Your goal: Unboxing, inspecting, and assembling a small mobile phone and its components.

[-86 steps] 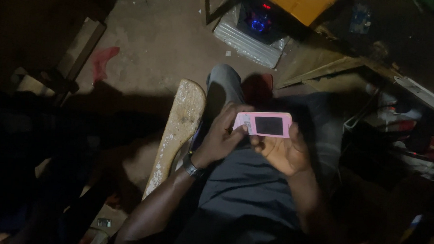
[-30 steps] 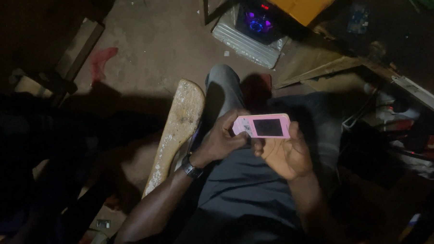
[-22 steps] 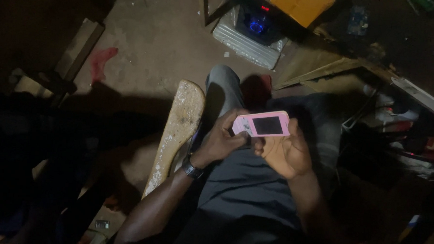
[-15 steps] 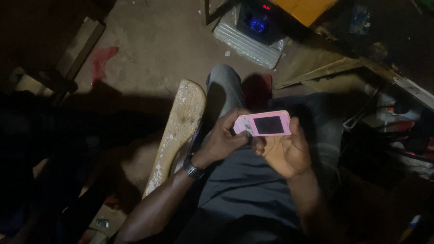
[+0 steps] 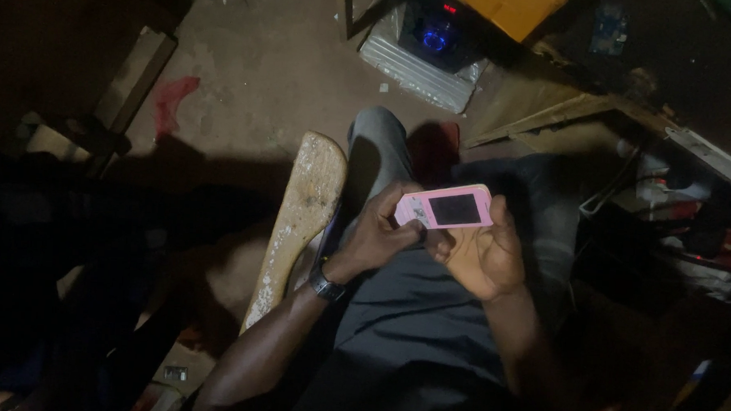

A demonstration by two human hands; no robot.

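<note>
Head view: a small pink phone (image 5: 446,209) with a dark screen is being held above the lap, between both hands. It is being cradled from below and from its right end by the right hand (image 5: 481,254), whose fingers are curled around the body with the thumb lying along the lower edge. Its left end is being pinched by the left hand (image 5: 378,234) — fingertips pressed against the lighter patch beside the screen (whether a key is being pushed cannot be told). A dark watch (image 5: 327,286) is being worn on the left wrist. Grey trousers (image 5: 414,329) are being worn, and one knee is being raised toward the floor's lit patch. Just beside the left forearm, a pale, worn wooden board (image 5: 296,227) is lying tilted, its rounded end pointing away. Farther off on the dirt floor (image 5: 257,72), a ribbed metal box (image 5: 419,65) is sitting under a device glowing blue (image 5: 436,39) — an orange panel (image 5: 514,6) is showing just beside it. A red scrap (image 5: 173,101) is lying well apart, to the left.
</note>
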